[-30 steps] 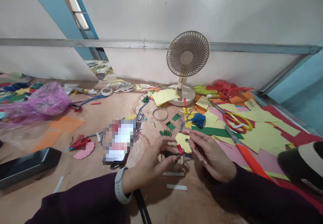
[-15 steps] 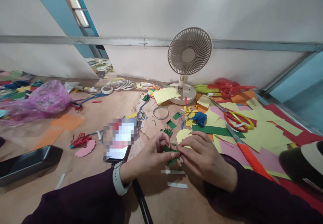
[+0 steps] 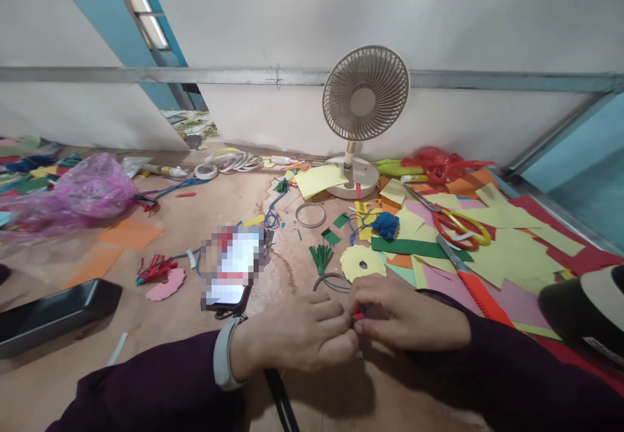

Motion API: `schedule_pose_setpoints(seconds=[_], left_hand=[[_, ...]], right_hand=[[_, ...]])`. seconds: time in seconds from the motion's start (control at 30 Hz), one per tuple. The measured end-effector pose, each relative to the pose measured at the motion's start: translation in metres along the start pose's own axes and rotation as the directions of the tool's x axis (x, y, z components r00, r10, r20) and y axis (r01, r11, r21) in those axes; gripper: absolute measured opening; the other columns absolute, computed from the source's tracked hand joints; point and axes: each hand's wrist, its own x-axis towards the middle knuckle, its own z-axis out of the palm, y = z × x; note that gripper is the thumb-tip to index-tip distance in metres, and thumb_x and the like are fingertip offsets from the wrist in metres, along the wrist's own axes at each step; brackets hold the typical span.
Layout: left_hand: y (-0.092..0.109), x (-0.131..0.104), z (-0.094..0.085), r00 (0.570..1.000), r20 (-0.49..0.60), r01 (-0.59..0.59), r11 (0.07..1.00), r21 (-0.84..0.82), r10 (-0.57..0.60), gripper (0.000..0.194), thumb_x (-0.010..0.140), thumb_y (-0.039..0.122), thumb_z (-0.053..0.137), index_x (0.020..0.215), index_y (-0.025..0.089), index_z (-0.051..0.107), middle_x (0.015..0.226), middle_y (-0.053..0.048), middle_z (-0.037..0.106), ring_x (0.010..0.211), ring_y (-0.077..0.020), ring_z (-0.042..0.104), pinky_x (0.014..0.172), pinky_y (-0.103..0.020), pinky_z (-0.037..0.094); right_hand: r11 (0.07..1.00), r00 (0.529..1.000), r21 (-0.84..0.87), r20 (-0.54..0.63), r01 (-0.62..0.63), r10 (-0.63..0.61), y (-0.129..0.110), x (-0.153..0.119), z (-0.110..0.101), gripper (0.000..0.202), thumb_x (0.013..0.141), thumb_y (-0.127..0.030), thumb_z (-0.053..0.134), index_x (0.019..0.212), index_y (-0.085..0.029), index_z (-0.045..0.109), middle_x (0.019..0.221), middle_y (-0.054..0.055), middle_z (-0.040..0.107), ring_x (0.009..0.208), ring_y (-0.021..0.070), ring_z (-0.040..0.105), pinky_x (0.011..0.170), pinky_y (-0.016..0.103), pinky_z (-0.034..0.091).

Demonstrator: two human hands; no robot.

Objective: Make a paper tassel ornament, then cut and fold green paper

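Observation:
My right hand (image 3: 404, 318) pinches a small red and green piece (image 3: 359, 317) between thumb and fingers. Beside it, my left hand (image 3: 312, 331) is closed, back upward, its fingers meeting the right fingertips. Whatever the left fingers grip is hidden under them. Just beyond both hands lies a thin ring (image 3: 331, 282), partly covered by the hands. A green paper tassel (image 3: 320, 258) rests at the ring's far edge. The yellow scalloped paper disc (image 3: 351, 265) with a hole in its middle lies just past my right hand.
A phone (image 3: 236, 266) lies left of my hands, beyond a black case (image 3: 63, 315). Scissors (image 3: 455, 224) and an orange-handled cutter (image 3: 480, 299) lie on paper sheets at right. A fan (image 3: 365, 101) stands behind, near blue yarn (image 3: 386, 225) and another ring (image 3: 311, 216).
Both hands have shifted toward me and right, uncovering the green tassel and yellow disc. The green strip in my fingers is mostly hidden now, and a red and green piece shows in the right pinch.

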Motion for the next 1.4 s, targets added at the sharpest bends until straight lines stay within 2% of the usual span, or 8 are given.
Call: schedule_pose_setpoints(seconds=[0.17,0.3,0.53,0.7,0.83,1.13,1.3,1.4], left_hand=[[0.002,-0.003,0.000,0.995,-0.017,-0.100,0.995,0.008,0.100,0.021,0.093,0.013,0.040,0.086,0.015,0.059,0.090,-0.010,0.068,0.075,-0.0169,0.060,0.067,-0.030,0.046],[0.001,-0.003,0.000,0.991,-0.024,-0.129,0.992,0.006,0.129,0.019,0.094,0.014,0.041,0.091,0.015,0.060,0.094,-0.011,0.069,0.081,-0.0182,0.063,0.068,-0.031,0.048],[-0.015,-0.007,-0.008,0.990,-0.062,0.114,0.979,-0.169,-0.126,0.034,0.088,0.026,0.052,0.121,0.016,0.049,0.111,-0.013,0.066,0.104,-0.0230,0.061,0.086,-0.034,0.047],[-0.033,-0.015,0.003,0.832,0.004,0.555,0.832,0.018,-0.555,0.030,0.089,0.015,0.048,0.118,0.017,0.055,0.126,-0.014,0.058,0.113,-0.0249,0.056,0.093,-0.040,0.046],[-0.040,-0.020,0.018,0.815,0.168,0.540,0.832,0.124,-0.554,0.041,0.084,0.020,0.061,0.124,0.019,0.054,0.145,-0.015,0.040,0.136,-0.0302,0.035,0.108,-0.047,0.032],[-0.037,-0.020,0.026,0.829,0.121,0.536,0.837,0.111,-0.546,0.041,0.081,0.015,0.059,0.122,0.017,0.055,0.140,-0.014,0.046,0.132,-0.0292,0.039,0.110,-0.047,0.030],[-0.039,-0.020,0.025,0.835,0.138,0.521,0.846,0.112,-0.533,0.040,0.082,0.019,0.056,0.121,0.016,0.054,0.139,-0.014,0.048,0.130,-0.0288,0.041,0.109,-0.045,0.031],[-0.037,-0.018,0.016,0.835,0.118,0.532,0.843,0.075,-0.538,0.053,0.073,0.025,0.063,0.124,0.014,0.051,0.137,-0.016,0.048,0.127,-0.0312,0.044,0.107,-0.047,0.032]], right_hand=[[0.918,0.960,0.312,0.209,-0.246,0.186,0.008,0.002,0.000,0.019,0.076,-0.032,0.068,0.069,-0.015,0.066,0.064,-0.002,0.056,0.063,0.0112,0.050,0.060,0.021,0.040],[0.877,0.959,0.399,0.200,-0.268,0.202,0.010,0.003,0.005,0.019,0.072,-0.032,0.071,0.065,-0.015,0.068,0.065,-0.002,0.056,0.064,0.0108,0.050,0.059,0.021,0.040],[0.966,0.981,0.224,0.171,-0.132,0.094,0.007,-0.001,-0.009,0.008,0.076,-0.022,0.067,0.073,-0.017,0.071,0.076,0.001,0.065,0.072,0.0128,0.058,0.066,0.023,0.041],[1.000,0.976,0.017,0.218,0.010,-0.014,0.008,-0.003,-0.014,0.009,0.077,-0.020,0.067,0.070,-0.020,0.073,0.072,0.000,0.068,0.072,0.0134,0.060,0.068,0.023,0.040],[0.981,0.979,-0.182,0.204,0.063,-0.025,0.005,-0.002,-0.006,0.007,0.074,-0.019,0.070,0.068,-0.022,0.071,0.069,-0.001,0.069,0.075,0.0147,0.060,0.073,0.026,0.038],[0.942,0.988,-0.336,0.138,-0.019,0.069,0.003,-0.001,0.000,0.009,0.071,-0.015,0.071,0.071,-0.024,0.074,0.072,0.001,0.068,0.078,0.0166,0.061,0.072,0.027,0.038],[0.951,0.975,-0.307,0.218,0.034,0.035,-0.001,-0.008,-0.020,0.038,0.064,-0.036,0.081,0.097,-0.020,0.072,0.093,0.007,0.067,0.087,0.0225,0.060,0.074,0.030,0.043],[0.988,0.993,-0.156,0.119,-0.009,0.027,0.003,-0.016,-0.043,0.040,0.074,-0.041,0.072,0.105,-0.016,0.068,0.101,0.009,0.066,0.093,0.0217,0.060,0.079,0.030,0.045]])
